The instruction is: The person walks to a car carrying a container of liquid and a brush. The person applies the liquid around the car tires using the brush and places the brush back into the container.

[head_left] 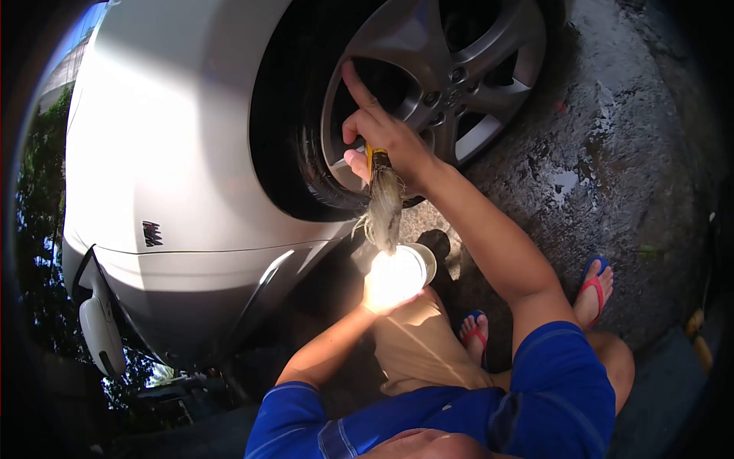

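Note:
My right hand (pixel 390 145) is at the rim of the car wheel (pixel 451 96), its index finger stretched out along the rim's edge. The other fingers are curled round the yellow handle of a brush (pixel 384 206), whose pale, frayed bristles hang down toward me. Just below the bristle tips, my left hand (pixel 382 294) holds a whitish round container (pixel 409 268). Strong sunlight washes out that hand and much of the container, and its contents cannot be made out.
The silver car body (pixel 176 191) fills the left side, with a side mirror (pixel 101 336) at lower left. Wet, rough ground (pixel 581 168) with whitish patches lies to the right. My feet in blue and red flip-flops (pixel 592 291) rest on it.

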A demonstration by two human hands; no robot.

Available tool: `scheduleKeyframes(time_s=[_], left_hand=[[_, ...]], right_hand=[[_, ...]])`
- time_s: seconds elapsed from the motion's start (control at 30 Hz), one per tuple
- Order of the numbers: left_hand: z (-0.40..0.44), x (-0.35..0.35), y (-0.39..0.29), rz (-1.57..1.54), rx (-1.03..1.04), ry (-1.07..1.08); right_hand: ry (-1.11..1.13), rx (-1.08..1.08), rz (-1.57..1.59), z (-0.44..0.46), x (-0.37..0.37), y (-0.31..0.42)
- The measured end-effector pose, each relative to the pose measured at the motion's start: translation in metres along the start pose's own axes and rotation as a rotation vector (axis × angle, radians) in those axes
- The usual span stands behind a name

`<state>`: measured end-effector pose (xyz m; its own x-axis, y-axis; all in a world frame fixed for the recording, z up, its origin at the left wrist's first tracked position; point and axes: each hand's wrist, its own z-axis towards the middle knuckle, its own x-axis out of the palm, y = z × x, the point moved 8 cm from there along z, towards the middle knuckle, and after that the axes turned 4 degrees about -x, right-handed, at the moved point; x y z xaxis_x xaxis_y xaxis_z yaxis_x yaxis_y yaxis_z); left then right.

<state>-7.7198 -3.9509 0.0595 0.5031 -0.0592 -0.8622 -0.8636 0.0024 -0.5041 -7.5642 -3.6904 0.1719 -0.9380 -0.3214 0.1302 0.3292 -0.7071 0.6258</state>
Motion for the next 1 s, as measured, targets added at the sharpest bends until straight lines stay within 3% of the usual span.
scheduleKeyframes(time_s=[0.17,0.27,0.37,0.53,0.63,0.7,0.73,0.83,1.0], left_hand=[[-0.012,0.017,0.030,0.093,-0.095,0.226],[-0.015,0.023,0.039,-0.100,-0.163,0.214],[-0.010,0.021,0.029,-0.294,-0.226,0.176],[0.005,0.012,0.007,-0.113,0.066,0.145],[0.001,0.017,0.019,-0.125,0.003,0.193],[0.000,0.019,0.025,-0.094,-0.071,0.189],[-0.001,0.021,0.029,-0.089,-0.123,0.206],[-0.003,0.026,0.032,-0.149,-0.211,0.296],[0.015,0.012,0.002,0.035,0.159,0.090]], right_hand=[[0.071,-0.045,-0.131,-0.007,0.010,0.007],[0.094,-0.051,-0.152,-0.021,0.023,0.012],[0.162,0.081,0.042,-0.032,0.038,0.012],[0.287,0.299,0.187,-0.052,0.056,0.018],[0.336,0.346,0.273,-0.064,0.059,0.013],[0.223,0.406,0.280,-0.059,0.046,0.009],[0.160,0.259,0.115,-0.048,0.032,0.012],[0.135,0.126,-0.028,-0.028,0.012,0.019],[0.360,0.186,-0.002,-0.054,0.040,0.014]])
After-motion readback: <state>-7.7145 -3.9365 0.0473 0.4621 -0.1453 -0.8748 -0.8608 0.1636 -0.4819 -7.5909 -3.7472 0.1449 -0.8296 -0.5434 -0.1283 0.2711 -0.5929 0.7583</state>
